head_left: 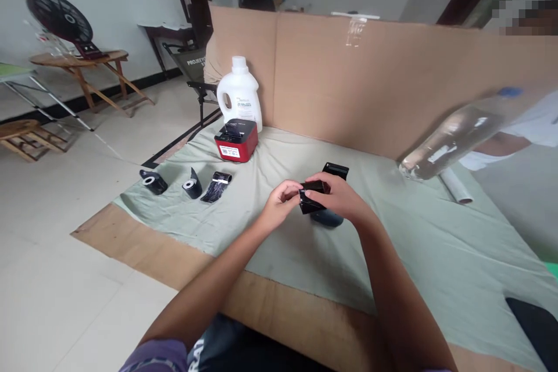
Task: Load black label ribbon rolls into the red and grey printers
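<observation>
Both hands are together over the middle of the cloth-covered table. Between them is a small, glossy black box-shaped thing; its exact kind does not show. My left hand pinches its left end with thumb and fingers. My right hand is closed over its top and right side, the thumb lying across it. Beneath and behind the hands lies a black device with a flat upper end and a rounded lower end, partly covered by the hands.
Black rolls and a flat black strip bundle lie leftward. Behind them stand a red-and-black boxy device and a white jug. Cardboard walls the back. At right are a tilted plastic bottle, a tube and a person's sleeve.
</observation>
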`<move>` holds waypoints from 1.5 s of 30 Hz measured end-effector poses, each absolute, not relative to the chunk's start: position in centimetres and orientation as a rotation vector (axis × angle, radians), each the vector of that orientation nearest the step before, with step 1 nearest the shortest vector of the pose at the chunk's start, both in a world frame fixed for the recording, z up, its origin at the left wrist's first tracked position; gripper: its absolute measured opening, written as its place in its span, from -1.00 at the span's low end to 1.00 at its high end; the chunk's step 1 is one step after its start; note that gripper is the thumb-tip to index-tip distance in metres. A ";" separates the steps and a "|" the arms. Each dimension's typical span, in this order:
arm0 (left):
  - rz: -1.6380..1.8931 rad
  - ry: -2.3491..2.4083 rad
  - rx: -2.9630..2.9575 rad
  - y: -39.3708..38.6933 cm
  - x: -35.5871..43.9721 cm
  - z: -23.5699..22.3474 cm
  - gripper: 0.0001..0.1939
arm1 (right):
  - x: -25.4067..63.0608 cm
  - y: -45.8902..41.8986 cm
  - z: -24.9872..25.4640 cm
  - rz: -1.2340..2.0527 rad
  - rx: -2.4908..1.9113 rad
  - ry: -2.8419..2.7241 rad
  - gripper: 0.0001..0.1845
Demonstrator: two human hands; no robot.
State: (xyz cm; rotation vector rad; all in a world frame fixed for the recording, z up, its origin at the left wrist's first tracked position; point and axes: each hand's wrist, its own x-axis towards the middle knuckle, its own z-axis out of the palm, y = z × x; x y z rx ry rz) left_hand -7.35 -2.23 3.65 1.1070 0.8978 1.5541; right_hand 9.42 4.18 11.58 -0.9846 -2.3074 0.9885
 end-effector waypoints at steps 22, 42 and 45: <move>1.217 0.978 1.111 -5.1 -1.7 -1.5 -0.07 | 15.5 10.6 7.6 0.785 -1.221 -2.205 -0.78; 1.081 1.099 1.279 -4.8 -1.8 -1.8 -0.22 | 12.7 9.9 5.9 0.019 -1.560 -2.143 -0.62; 1.061 1.103 1.272 -5.1 -1.7 -1.3 -0.28 | 14.1 11.1 6.7 0.197 -1.439 -2.238 -0.59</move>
